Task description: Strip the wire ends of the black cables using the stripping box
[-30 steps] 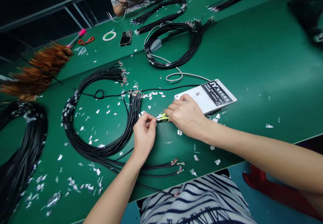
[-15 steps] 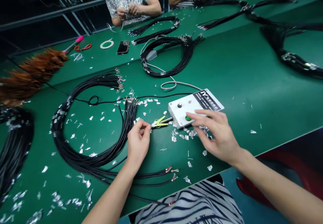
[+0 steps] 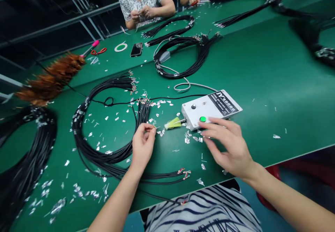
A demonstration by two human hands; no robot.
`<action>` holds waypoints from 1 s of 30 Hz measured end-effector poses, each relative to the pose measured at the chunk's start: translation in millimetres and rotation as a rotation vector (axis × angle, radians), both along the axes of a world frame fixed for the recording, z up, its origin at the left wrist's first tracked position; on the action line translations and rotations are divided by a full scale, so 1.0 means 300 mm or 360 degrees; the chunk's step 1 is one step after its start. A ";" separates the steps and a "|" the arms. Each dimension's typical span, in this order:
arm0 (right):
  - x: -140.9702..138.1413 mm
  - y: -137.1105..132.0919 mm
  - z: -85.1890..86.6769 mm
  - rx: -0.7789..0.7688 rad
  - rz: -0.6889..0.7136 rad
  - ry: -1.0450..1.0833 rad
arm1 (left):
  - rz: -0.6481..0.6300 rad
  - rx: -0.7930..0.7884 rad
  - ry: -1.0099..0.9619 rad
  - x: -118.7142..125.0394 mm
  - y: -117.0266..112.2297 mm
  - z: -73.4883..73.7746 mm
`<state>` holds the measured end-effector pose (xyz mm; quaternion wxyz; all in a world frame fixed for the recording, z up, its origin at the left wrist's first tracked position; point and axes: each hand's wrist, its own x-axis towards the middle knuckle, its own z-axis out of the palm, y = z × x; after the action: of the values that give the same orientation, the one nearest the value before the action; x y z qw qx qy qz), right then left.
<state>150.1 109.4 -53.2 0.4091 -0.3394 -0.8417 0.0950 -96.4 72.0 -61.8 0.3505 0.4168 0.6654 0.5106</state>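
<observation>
My left hand (image 3: 142,144) pinches something thin at its fingertips, just left of a blurred yellow-green clip (image 3: 173,123) that sticks out of a white control box (image 3: 210,108). My right hand (image 3: 230,146) hovers flat with fingers spread beside the box's near edge, close to its green button (image 3: 202,119). A large loop of black cables (image 3: 104,134) with stripped ends lies to the left of my left hand. A few cable ends (image 3: 183,173) lie near the table's front edge.
Silver foil scraps litter the green table (image 3: 274,71). More cable bundles (image 3: 183,54) lie farther back, with a phone (image 3: 136,49), tape ring (image 3: 120,46), red scissors (image 3: 98,51) and a feather duster (image 3: 52,80). Two other people sit at the far edge.
My right hand left the yellow-green clip and drew back to the box's near side, fingers spread. The clip now looks blurred and closed. My left hand has pulled slightly away from it.
</observation>
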 end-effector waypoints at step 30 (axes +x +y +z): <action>-0.022 -0.158 -0.034 -0.0720 0.0773 0.0065 | -0.1157 -0.0184 0.1011 0.065 -0.239 0.070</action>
<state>143.4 62.0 -63.5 0.3055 -0.2091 -0.8473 0.3809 -77.0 0.4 -41.0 0.3083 0.7374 0.5780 0.1648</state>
